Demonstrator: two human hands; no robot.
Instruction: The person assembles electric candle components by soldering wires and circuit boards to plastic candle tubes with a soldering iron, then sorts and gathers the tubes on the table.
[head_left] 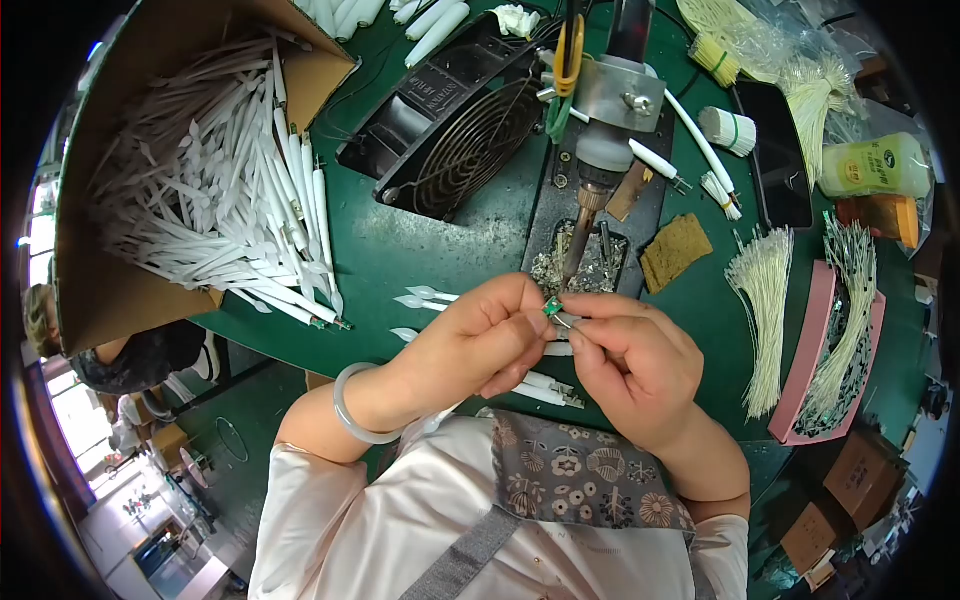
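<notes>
Both hands meet just below the tip of a soldering iron [583,225] that points down over a tray of metal scraps [605,272]. My left hand [490,335] is closed, its thumb and finger pinching a small green circuit board [552,307]. My right hand [640,360] is closed too, pinching a thin wire [562,320] at the board's edge. White tube pieces [545,390] lie beneath and beside the hands, partly hidden by them.
A cardboard box [330,70] of white parts stands at the left. A black fan [450,120] sits behind my left hand. To the right are a brown sponge [676,252], wire bundles [762,320], a pink tray [797,370], a phone [775,150] and a bottle [875,166].
</notes>
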